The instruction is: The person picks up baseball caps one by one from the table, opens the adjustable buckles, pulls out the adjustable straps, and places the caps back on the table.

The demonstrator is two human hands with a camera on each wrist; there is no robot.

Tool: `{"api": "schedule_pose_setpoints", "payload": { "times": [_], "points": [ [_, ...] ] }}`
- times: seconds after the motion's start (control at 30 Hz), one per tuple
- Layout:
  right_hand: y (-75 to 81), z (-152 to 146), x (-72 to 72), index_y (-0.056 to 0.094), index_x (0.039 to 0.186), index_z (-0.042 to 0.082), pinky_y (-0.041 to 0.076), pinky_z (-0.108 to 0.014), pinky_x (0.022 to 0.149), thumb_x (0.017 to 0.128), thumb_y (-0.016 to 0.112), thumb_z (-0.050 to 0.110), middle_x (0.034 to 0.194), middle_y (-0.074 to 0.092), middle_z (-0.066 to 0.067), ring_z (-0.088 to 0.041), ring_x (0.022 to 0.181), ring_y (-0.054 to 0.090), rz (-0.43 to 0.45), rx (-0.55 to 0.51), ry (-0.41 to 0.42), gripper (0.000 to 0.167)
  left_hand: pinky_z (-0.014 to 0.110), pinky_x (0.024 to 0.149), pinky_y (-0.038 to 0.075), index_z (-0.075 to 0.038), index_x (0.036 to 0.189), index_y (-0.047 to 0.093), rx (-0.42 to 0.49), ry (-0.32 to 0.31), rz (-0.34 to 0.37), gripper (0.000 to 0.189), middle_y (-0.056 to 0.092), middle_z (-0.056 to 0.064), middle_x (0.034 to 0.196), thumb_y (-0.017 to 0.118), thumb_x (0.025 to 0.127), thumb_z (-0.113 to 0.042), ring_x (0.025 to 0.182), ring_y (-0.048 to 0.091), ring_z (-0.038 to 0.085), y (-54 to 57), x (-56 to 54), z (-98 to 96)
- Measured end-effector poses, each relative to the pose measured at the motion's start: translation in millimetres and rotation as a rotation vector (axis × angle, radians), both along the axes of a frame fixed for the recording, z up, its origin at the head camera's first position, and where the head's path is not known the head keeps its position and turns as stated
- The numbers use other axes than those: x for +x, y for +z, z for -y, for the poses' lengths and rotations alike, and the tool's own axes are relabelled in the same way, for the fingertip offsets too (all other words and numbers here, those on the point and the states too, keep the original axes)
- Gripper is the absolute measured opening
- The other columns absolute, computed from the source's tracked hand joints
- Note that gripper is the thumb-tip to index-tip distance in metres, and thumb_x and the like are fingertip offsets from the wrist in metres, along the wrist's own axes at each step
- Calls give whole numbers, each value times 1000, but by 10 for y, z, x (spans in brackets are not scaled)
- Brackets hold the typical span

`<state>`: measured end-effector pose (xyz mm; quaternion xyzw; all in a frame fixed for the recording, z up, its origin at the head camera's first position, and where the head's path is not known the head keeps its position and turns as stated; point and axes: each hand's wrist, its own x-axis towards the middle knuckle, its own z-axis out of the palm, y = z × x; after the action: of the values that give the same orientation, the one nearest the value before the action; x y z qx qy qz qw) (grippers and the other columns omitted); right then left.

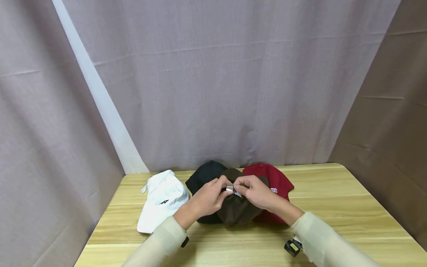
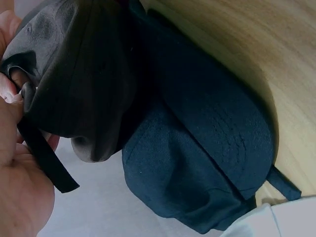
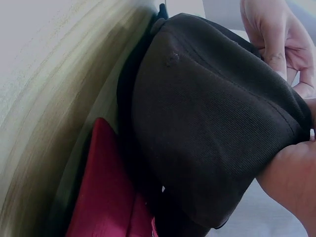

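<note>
A dark brown cap (image 1: 237,212) is between my two hands, raised over the other caps, its adjustable back facing me. My left hand (image 1: 207,196) pinches the strap by a small silver buckle (image 1: 229,188). Close beside it, my right hand (image 1: 256,191) pinches the back strap with thumb and fingertips. In the left wrist view a loose dark strap end (image 2: 47,158) hangs past my left palm. The brown crown fills much of the right wrist view, hiding part of my right fingers. A white label (image 1: 237,194) shows inside the cap.
Behind the brown cap, a black cap (image 1: 205,174) lies to the left and a red cap (image 1: 271,178) to the right. Farther left on the wooden table (image 1: 337,207) lies a white cap (image 1: 163,200). A grey curtain (image 1: 233,92) hangs along the table's back edge.
</note>
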<state>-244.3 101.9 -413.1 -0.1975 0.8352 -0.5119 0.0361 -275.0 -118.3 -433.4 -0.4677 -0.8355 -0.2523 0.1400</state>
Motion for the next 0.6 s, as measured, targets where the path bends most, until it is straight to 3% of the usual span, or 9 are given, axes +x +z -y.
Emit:
{"api": "schedule_pose_setpoints", "payload": {
  "times": [0.23, 0.43, 0.6],
  "points": [
    [-15, 30, -9, 70, 93, 4, 43, -26, 72, 106, 60, 7, 81, 58, -7, -13, 79, 50, -51, 13, -4, 17, 28, 84, 59, -10, 115, 56, 15, 15, -12, 14, 76, 2, 117, 65, 107, -18, 97, 70, 16, -5, -21, 10],
    [16, 66, -2, 72, 92, 12, 42, -26, 64, 106, 65, 17, 77, 56, 0, -12, 72, 47, -133, 98, -37, 17, 27, 81, 58, -10, 115, 57, 26, 35, -28, 14, 76, 4, 121, 65, 107, -18, 97, 70, 16, -2, -14, 31],
    [22, 12, -18, 66, 84, 12, 42, -26, 61, 107, 65, 25, 75, 56, 1, -10, 68, 46, -130, 155, 24, 27, 27, 83, 58, -9, 116, 58, 28, 14, -23, 15, 76, 5, 122, 66, 107, -18, 100, 71, 18, 18, 20, 6]
  ]
}}
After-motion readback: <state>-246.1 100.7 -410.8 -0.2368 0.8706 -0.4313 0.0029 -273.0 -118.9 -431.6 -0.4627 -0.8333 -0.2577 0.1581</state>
